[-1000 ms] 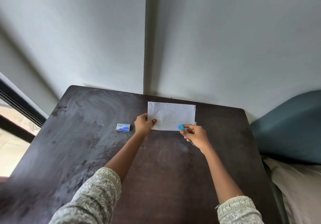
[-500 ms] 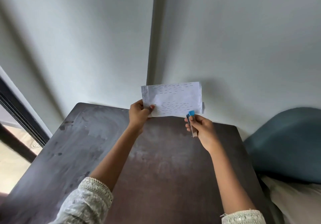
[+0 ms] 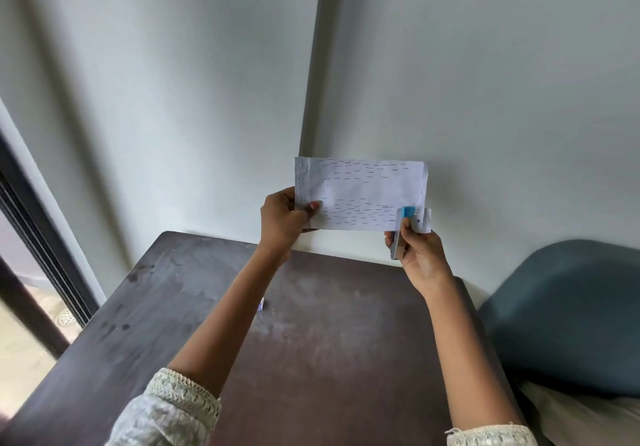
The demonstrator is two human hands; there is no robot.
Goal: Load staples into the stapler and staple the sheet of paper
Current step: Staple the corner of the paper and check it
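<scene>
I hold a white sheet of paper [image 3: 360, 192] upright in the air in front of the wall; it carries rows of staples. My left hand [image 3: 282, 218] pinches its lower left corner. My right hand [image 3: 417, 253] grips a small stapler [image 3: 401, 229] with a blue end, whose tip sits over the paper's lower right corner. A sliver of the blue staple box [image 3: 261, 304] peeks out beside my left forearm on the table.
A dark wooden table [image 3: 311, 341] lies below my arms, against a grey wall. A blue cushion [image 3: 568, 314] sits to the right. A dark window frame [image 3: 31, 265] runs along the left.
Both hands lifted the paper and stapler from the tabletop up into the air before the wall. The view tilted upward, and the staple box slid behind my left forearm.
</scene>
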